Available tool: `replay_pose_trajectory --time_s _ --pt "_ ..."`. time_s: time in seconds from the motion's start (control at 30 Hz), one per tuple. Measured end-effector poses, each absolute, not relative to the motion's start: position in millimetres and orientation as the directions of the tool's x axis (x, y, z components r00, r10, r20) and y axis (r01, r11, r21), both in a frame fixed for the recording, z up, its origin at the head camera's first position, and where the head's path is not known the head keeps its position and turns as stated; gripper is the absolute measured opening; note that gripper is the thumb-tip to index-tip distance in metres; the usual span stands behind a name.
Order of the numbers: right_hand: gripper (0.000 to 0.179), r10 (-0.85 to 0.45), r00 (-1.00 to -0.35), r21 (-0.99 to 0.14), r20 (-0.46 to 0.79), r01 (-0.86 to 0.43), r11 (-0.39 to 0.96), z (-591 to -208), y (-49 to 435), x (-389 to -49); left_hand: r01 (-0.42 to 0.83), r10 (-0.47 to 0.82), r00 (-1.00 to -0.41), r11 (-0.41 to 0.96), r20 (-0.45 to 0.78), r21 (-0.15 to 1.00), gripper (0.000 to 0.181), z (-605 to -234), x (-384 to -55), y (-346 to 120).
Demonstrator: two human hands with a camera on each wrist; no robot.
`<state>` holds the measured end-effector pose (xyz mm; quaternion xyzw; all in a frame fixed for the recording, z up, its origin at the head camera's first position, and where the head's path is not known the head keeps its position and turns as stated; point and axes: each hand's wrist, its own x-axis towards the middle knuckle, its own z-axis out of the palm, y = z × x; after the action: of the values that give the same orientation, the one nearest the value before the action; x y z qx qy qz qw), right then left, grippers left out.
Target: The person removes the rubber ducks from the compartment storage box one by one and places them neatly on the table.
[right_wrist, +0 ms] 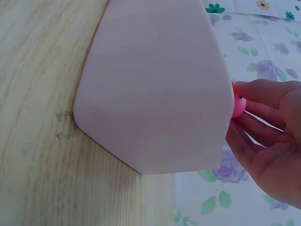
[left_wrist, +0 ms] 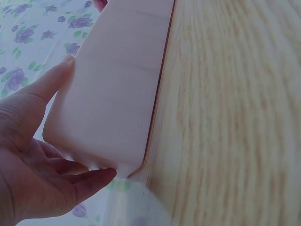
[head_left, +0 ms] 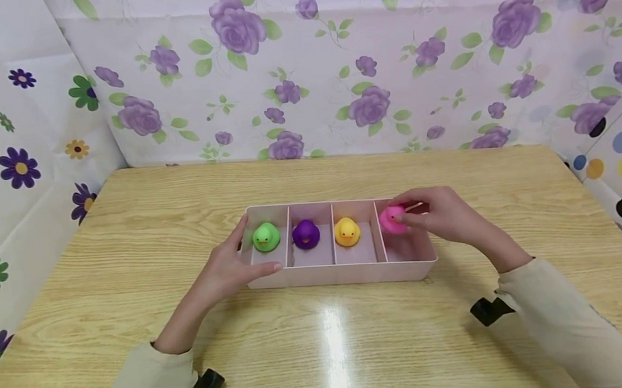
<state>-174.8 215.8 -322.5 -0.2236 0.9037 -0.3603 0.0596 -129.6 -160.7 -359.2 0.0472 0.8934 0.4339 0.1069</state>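
- Handling concerns the pink rubber duck (head_left: 389, 218), located in the rightmost compartment of the pale pink divided box (head_left: 342, 274), just beside the divider (head_left: 382, 238).
- Right-hand grip (head_left: 439, 209): pinched on that duck. Whether its base meets the compartment floor cannot be determined.
- Left-hand grip (head_left: 232, 269): clamped on the box's left end, thumb at the near wall, fingers against the end wall. Judged a sound brace; steady, modest pressure should prevent sliding on the desk (head_left: 176, 208).
- Recommended: light pinch, duck upright, knuckles clear of the divider and far rim, fingers parted only with its base flat.
- Green duck (head_left: 266, 238), purple duck (head_left: 306, 235) and yellow duck (head_left: 347, 233): one per compartment; best left undisturbed.
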Motion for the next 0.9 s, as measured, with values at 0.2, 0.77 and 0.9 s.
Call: replay_pose_trajectory --time_s 0.2,0.77,0.9 --pt "0.027 -0.437 -0.897 -0.678 0.057 -0.356 0.643 -320 222 -177 -0.007 0.181 -0.972 0.612 -0.148 0.791 0.116 -360 -129 -160" --pt "0.033 -0.388 -0.919 -0.707 0.075 -0.323 0.629 -313 236 -178 -0.005 0.176 -0.974 0.621 -0.145 0.784 0.116 -360 -129 -161" --pt "0.033 -0.378 -0.923 -0.719 0.074 -0.312 0.621 -311 240 -178 0.001 0.183 -0.973 0.609 -0.139 0.793 0.117 -360 -129 -160"
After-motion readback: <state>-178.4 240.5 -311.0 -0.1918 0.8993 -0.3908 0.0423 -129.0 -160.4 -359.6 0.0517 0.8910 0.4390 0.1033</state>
